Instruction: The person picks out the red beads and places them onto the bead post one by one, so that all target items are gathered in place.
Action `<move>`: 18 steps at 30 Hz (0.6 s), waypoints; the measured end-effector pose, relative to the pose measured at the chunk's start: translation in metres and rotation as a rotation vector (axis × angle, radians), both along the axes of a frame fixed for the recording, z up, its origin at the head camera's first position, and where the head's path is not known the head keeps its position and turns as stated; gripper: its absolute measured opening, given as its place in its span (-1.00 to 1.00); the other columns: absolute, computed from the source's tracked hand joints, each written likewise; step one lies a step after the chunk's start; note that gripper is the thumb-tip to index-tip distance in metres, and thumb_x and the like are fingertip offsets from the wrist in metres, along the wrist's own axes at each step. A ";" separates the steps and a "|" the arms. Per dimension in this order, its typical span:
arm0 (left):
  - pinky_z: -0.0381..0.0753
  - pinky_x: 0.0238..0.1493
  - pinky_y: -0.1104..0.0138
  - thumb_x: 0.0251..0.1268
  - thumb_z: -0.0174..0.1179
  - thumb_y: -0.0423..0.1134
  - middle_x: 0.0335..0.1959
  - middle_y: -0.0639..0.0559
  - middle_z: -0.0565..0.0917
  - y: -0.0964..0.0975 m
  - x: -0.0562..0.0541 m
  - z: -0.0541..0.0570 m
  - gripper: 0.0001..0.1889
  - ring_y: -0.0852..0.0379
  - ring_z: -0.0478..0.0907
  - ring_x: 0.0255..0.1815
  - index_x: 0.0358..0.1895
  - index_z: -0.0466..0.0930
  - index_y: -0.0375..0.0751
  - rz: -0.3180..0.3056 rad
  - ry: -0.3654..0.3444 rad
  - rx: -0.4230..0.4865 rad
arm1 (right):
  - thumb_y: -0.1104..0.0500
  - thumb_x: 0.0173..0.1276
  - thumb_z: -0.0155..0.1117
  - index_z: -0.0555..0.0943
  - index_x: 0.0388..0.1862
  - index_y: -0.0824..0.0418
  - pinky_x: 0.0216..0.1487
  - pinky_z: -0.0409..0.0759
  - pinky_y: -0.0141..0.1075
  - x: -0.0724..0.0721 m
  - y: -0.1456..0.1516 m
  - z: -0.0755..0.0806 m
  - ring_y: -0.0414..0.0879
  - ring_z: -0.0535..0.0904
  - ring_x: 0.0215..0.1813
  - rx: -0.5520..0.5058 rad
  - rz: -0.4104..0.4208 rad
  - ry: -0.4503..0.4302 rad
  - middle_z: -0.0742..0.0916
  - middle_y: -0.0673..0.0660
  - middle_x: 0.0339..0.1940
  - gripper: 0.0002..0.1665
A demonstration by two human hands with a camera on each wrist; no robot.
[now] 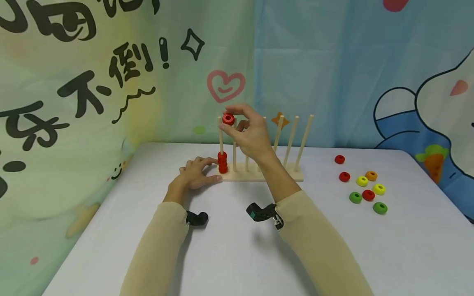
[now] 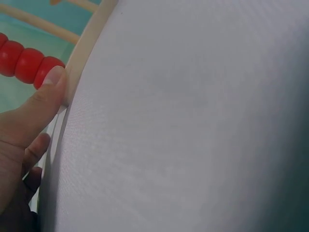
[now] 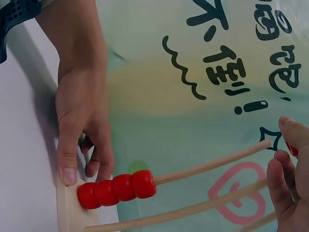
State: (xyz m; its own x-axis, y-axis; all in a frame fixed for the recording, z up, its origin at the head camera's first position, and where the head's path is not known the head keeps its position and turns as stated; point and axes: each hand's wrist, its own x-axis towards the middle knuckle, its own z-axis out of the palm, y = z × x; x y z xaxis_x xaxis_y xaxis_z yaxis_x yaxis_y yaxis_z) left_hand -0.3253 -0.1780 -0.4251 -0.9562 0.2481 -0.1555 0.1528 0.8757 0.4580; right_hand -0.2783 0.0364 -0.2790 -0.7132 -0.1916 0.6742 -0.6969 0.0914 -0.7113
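Note:
A wooden peg rack with a flat base (image 1: 252, 176) and a row of upright pegs stands near the table's back edge. Several red beads (image 1: 222, 163) are stacked at the bottom of its leftmost peg. My left hand (image 1: 194, 174) holds the base's left end, thumb at the front corner beside the stack, as the left wrist view also shows. Between thumb and fingers, my right hand (image 1: 253, 133) pinches another red bead (image 1: 228, 123) near the top of the leftmost pegs. Only a sliver of that bead shows in the right wrist view; my fingers hide the rest.
Loose beads lie on the right of the white table (image 1: 222, 255): several red ones (image 1: 344, 177), two yellow ones (image 1: 379, 189), two green ones (image 1: 380, 208) and an orange one (image 1: 371, 176). A printed cloth backdrop (image 1: 303, 74) hangs behind the table.

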 end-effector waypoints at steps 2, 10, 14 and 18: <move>0.14 0.22 -0.18 0.04 0.20 0.48 0.45 -0.03 0.24 0.000 0.000 0.000 -0.22 -0.20 0.12 0.38 0.39 0.29 0.45 -0.004 0.000 -0.009 | 0.39 0.23 0.42 0.57 0.11 0.35 -0.65 0.43 -0.29 -0.001 -0.005 0.002 0.02 0.37 -0.70 0.005 -0.018 0.014 0.66 0.28 0.03 -0.55; 0.11 0.24 -0.24 0.06 0.20 0.46 0.46 -0.06 0.24 -0.001 0.001 0.001 -0.21 -0.22 0.11 0.38 0.41 0.28 0.43 -0.008 0.001 -0.012 | 0.33 0.25 0.43 0.56 0.13 0.26 -0.69 0.42 -0.28 -0.019 -0.021 -0.006 -0.02 0.32 -0.79 0.007 -0.068 -0.002 0.69 0.15 0.06 -0.54; 0.11 0.25 -0.23 0.06 0.21 0.45 0.45 -0.05 0.24 -0.001 0.001 0.002 -0.23 -0.21 0.10 0.38 0.41 0.29 0.44 0.002 -0.010 -0.010 | 0.23 0.26 0.44 0.57 0.14 0.10 -0.72 0.45 -0.23 -0.036 -0.026 -0.015 0.02 0.37 -0.80 0.006 -0.087 -0.066 0.70 -0.02 0.04 -0.54; 0.12 0.26 -0.21 0.03 0.23 0.45 0.45 -0.02 0.25 0.000 0.002 0.002 -0.23 -0.18 0.10 0.38 0.39 0.31 0.46 0.022 -0.017 0.008 | 0.16 0.28 0.44 0.55 0.15 0.03 -0.71 0.52 -0.19 -0.042 -0.029 -0.018 0.01 0.47 -0.79 0.024 -0.100 -0.127 0.70 -0.08 0.02 -0.53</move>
